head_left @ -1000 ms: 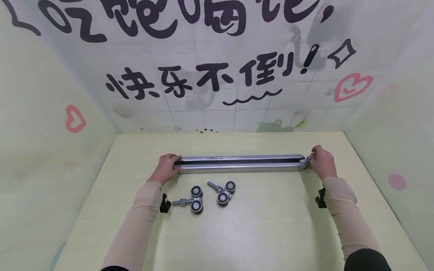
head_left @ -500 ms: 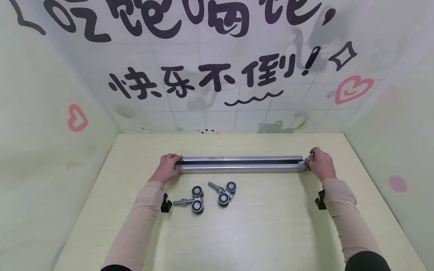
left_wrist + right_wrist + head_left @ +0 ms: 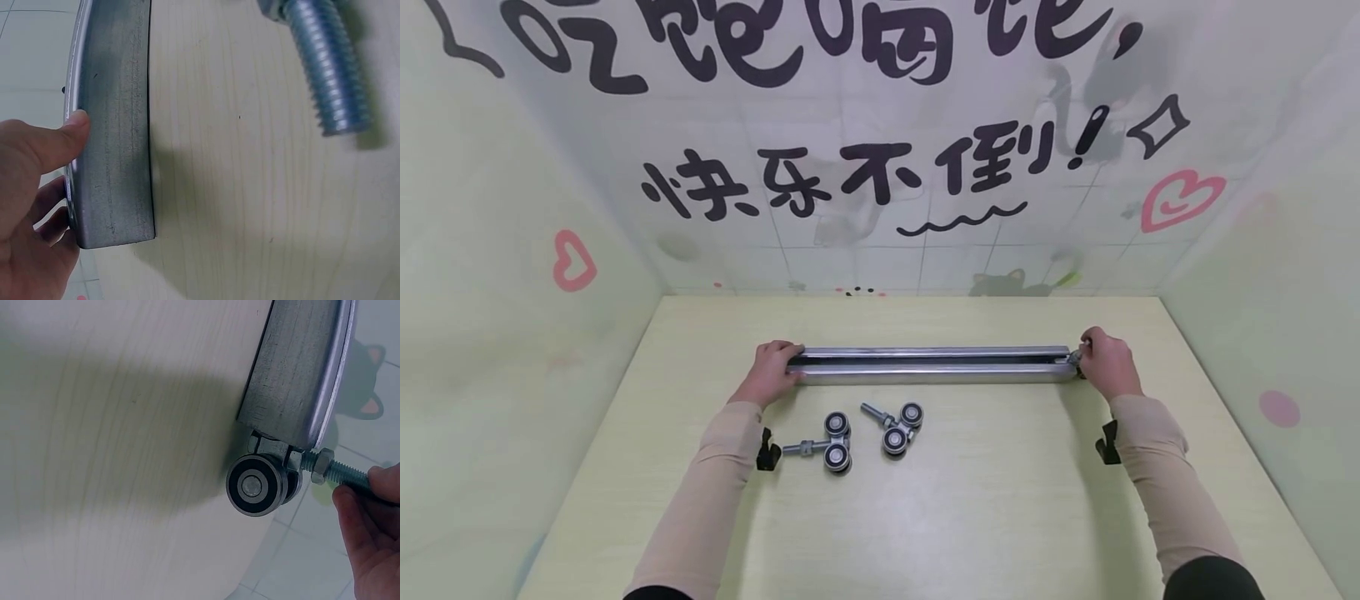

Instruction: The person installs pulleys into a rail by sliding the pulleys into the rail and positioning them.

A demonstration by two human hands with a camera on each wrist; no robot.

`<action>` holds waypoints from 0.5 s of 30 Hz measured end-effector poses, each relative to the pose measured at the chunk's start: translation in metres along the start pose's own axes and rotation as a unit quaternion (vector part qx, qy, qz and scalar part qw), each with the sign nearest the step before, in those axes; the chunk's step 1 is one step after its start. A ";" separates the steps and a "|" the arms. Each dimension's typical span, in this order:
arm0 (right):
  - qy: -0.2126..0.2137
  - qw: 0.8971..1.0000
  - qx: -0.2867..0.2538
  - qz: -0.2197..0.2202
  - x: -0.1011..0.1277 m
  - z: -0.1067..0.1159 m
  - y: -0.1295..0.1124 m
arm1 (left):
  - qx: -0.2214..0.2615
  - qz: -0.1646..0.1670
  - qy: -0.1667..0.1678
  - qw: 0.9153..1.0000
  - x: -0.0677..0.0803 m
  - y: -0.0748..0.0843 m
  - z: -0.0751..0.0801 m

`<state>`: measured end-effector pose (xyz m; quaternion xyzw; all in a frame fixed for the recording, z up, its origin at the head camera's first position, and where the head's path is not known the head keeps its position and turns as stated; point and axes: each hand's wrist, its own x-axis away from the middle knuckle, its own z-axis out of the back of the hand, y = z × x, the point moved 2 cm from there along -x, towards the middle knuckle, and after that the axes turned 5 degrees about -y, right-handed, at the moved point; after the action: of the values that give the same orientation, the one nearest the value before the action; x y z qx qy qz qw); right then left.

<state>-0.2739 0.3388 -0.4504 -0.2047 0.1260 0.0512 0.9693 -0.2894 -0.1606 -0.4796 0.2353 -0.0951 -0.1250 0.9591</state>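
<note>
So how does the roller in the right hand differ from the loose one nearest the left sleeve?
The held roller sits at the rail's right end, pinched by the right hand; the loose roller lies untouched on the table. The held roller's bolt points upward; the loose roller's lies flat, pointing toward the left sleeve. Both have dark-ringed wheels and a threaded bolt.

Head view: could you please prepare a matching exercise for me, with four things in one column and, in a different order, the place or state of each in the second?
Things:
1. left hand
2. leftmost roller
3. rail
4. right hand

Place or state:
A. lies on the table, held by no hand
B. pinches a bolt
C. stretches between the two hands
D. grips one end of the rail

Pairs: 1-D, 2-A, 3-C, 4-B
</note>
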 end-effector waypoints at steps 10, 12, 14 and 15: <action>-0.011 1.000 -0.003 0.003 -0.001 0.000 0.001 | -0.003 0.005 -0.004 1.000 0.000 0.001 0.000; -0.013 1.000 -0.007 -0.001 -0.002 0.000 0.001 | -0.005 0.002 -0.002 1.000 0.000 0.001 0.000; -0.015 1.000 -0.011 -0.005 -0.002 0.000 0.002 | -0.006 0.001 -0.001 1.000 0.000 0.000 0.000; -0.016 1.000 -0.013 -0.007 -0.002 0.000 0.002 | -0.005 0.001 0.000 1.000 0.000 0.000 0.000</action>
<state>-0.2762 0.3405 -0.4509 -0.2171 0.1081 0.0490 0.9689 -0.2897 -0.1604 -0.4798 0.2300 -0.0949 -0.1248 0.9605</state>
